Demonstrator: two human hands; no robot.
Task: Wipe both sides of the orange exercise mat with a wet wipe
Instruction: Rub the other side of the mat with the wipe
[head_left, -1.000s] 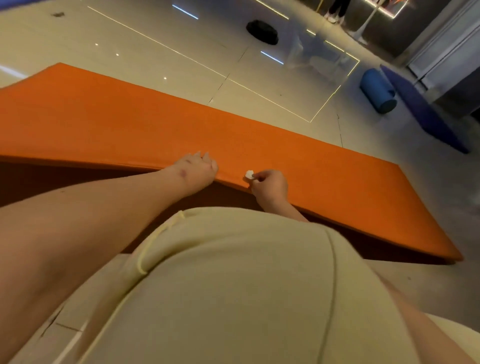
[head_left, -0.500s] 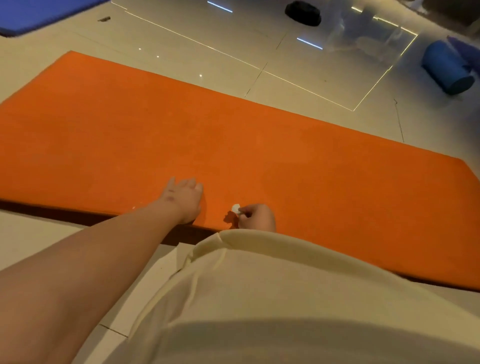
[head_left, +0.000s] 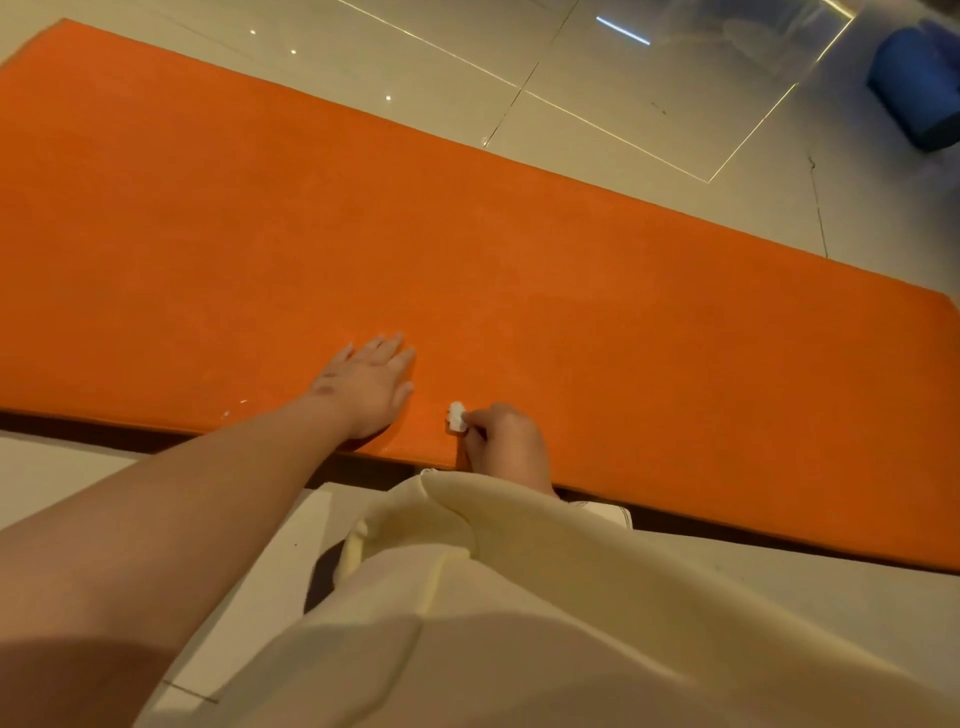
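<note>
The orange mat (head_left: 519, 249) is lying flat on the floor (head_left: 649, 171) and stretching across the whole view, from the upper left down to the right. Both of its ends are running out past the edges of the view, so its full length is not showing, and part of its near edge is hiding behind the person's forearm and clothing. A dark band of shadow is sitting under that near edge. The floor is made of pale, glossy tiles that are reflecting a strip of light, a few small bright dots and thin bright lines. Cream clothing (head_left: 519, 597) is filling the lower part of the view and covering the right wrist and arm. In the top right corner a blue roll (head_left: 919, 88) is lying on the tiles, well apart from the mat; it is blurred and cut off by the edge, so what it is cannot be told. The left hand (head_left: 371, 387) is resting palm down on the mat near its near edge, with its fingers straight and spread a little. Just beside it, the right hand (head_left: 511, 447) is curling its fingers and pinching a small white wad, the wipe (head_left: 457, 417), which is touching the mat's top surface close to the near edge.
</note>
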